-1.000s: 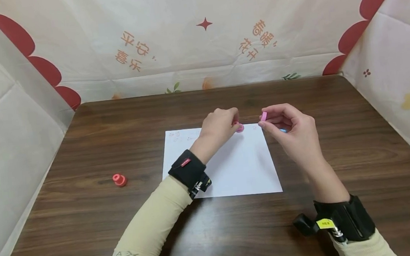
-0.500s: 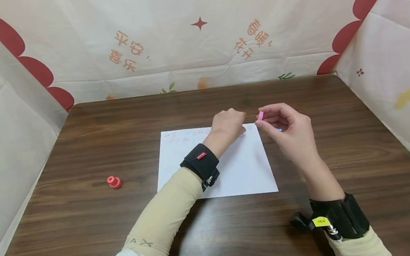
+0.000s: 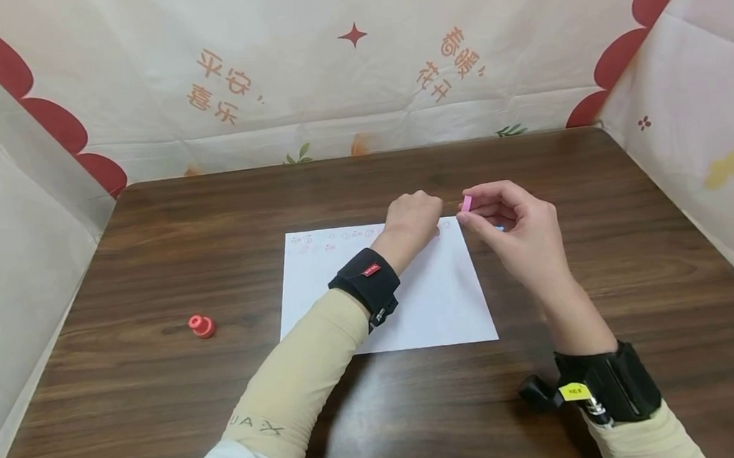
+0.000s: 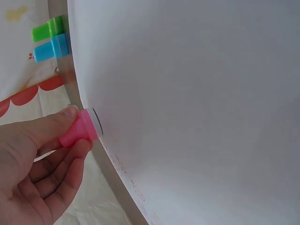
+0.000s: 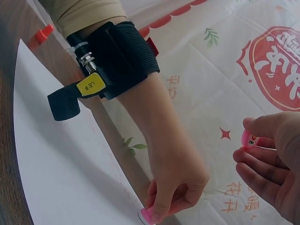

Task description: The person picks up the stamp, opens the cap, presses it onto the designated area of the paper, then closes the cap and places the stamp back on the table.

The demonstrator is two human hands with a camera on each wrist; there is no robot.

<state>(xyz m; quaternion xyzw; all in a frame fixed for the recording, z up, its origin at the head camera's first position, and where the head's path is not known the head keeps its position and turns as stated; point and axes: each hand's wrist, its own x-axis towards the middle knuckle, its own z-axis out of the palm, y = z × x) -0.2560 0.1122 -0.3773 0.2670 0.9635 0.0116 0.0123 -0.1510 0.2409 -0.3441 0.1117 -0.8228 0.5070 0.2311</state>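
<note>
A white sheet of paper (image 3: 440, 302) with small red prints (image 3: 306, 239) along its far edge lies on the table. Over its far right part, my left hand (image 3: 413, 219) pinches a pink stamp (image 4: 79, 129) between thumb and fingers. The stamp's pale base faces the paper, touching or nearly so; I cannot tell which. To its right, my right hand (image 3: 526, 234) is raised, holding a small pink cap (image 3: 466, 203) between thumb and fingertips. A patterned face of that cap (image 5: 251, 139) shows in the right wrist view.
On the left of the brown wooden table (image 3: 161, 410) stands a red stamp (image 3: 201, 326). A green stamp (image 4: 47, 29) and a blue stamp (image 4: 50, 48) stand beyond the paper's right edge, mostly hidden behind my right hand in the head view. A printed cloth (image 3: 303, 69) encloses the table.
My left hand has shifted right along the paper's far edge with the pink stamp, uncovering more red prints. The right hand keeps its pinch on the cap and has hardly moved.
</note>
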